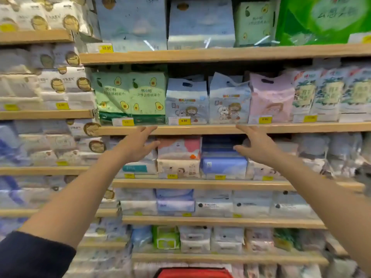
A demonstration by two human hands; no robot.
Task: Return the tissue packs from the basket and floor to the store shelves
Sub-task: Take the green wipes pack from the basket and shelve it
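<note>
Reaching up toward the middle of the frame, both bare hands are spread and hold nothing: the left hand (138,144) and the right hand (256,144) have fingers splayed apart, fingertips at the front lip of a wooden shelf (200,129). Between them, just above that lip, two pale blue tissue packs (208,102) stand upright side by side, long axis vertical, printed cartoon fronts facing outward and carry-handle tops pointing up. Green avocado-print packs (130,97) touch them on the left, a pink pack (271,99) on the right, so the row looks filled edge to edge, with only a dark gap overhead under the next shelf. Below the hands, flat packs (223,157) lie stacked with long axes horizontal. Yellow price tags (184,121) sit along the shelf edges. At the bottom centre of the frame a red basket (193,273) rim shows; its contents are out of view. A dark sleeve (30,255) covers the left upper arm at lower left.
</note>
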